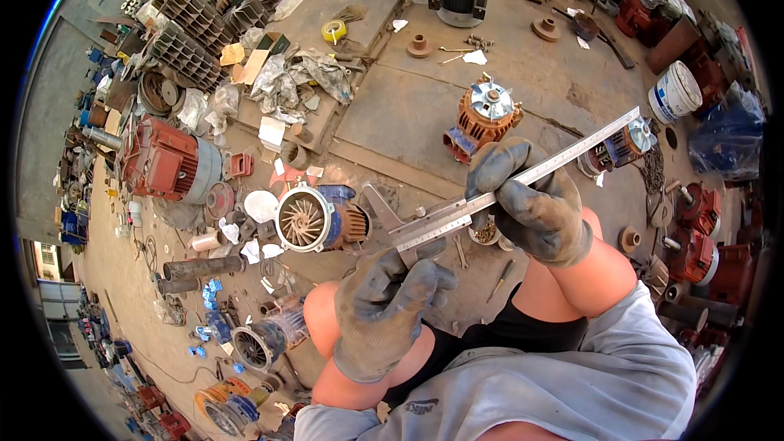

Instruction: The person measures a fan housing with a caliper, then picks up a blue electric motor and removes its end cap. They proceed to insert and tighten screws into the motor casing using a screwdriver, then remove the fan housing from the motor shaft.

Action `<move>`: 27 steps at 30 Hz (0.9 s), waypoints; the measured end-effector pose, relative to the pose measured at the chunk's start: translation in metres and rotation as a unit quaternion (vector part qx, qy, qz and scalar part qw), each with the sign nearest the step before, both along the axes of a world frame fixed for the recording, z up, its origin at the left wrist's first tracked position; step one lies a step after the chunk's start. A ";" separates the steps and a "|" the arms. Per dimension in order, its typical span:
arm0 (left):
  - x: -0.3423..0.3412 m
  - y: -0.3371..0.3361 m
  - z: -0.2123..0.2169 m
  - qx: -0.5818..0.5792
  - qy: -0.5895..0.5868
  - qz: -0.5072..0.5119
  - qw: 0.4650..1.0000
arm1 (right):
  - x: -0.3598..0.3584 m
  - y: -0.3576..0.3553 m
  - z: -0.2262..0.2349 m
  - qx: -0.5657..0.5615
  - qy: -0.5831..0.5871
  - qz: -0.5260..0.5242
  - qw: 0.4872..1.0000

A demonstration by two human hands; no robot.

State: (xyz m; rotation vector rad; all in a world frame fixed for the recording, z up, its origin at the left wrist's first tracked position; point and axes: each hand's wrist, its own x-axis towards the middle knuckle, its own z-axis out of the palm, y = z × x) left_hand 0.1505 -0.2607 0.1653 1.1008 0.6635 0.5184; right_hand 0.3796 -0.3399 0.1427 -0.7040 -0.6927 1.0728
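A long metal vernier caliper (592,140) slants across the view in front of my chest, its jaw end lower left and its scale bar rising to the right. My right hand (535,200), in a dark-coated work glove, is closed round the bar near its middle. At the jaw end, my gloved left hand (388,310) has its fingers curled against the lower jaws and partly hides them. The opposite jaw tips point up, apart from anything. Just beyond my left hand lies an electric motor (347,224) with its finned rotor face showing.
A rusty motor (487,110) with a silver fan stands ahead, and another small motor (612,147) lies to its right. A bowl of small parts (485,234), a wrench (461,253) and a screwdriver (501,279) lie near my knees. A large red motor (163,159) sits left.
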 end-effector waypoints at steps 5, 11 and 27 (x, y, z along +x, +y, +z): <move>-0.005 -0.003 -0.005 0.004 -0.012 -0.002 1.000 | -0.003 -0.005 0.003 -0.015 -0.042 -0.022 0.999; -0.006 -0.005 -0.010 0.020 -0.029 -0.008 0.999 | 0.000 -0.010 -0.003 0.011 -0.077 -0.020 0.997; 0.001 -0.007 -0.004 0.049 0.011 0.010 0.999 | -0.003 -0.011 -0.002 0.042 -0.075 -0.032 0.996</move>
